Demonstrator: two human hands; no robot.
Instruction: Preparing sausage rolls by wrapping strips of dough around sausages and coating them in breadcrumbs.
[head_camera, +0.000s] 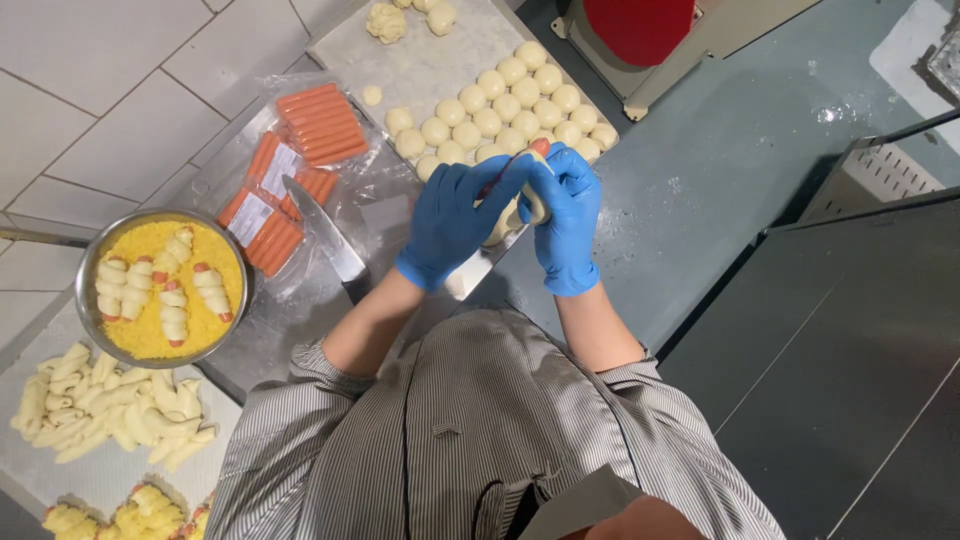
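Left hand (450, 222): blue glove, fingers closed on the dough strip (503, 222).
Right hand (566, 215): clamps dough round one sausage (539, 148) (pink tip showing).
Bowl (92, 268): six wrapped sausages on yellow crumbs.
Knife (325, 237): one, beside sausage packs (290, 170).

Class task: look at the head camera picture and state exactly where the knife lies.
The knife lies on the steel counter, left of the person's left hand, beside the packs of sausages and right of the metal bowl.
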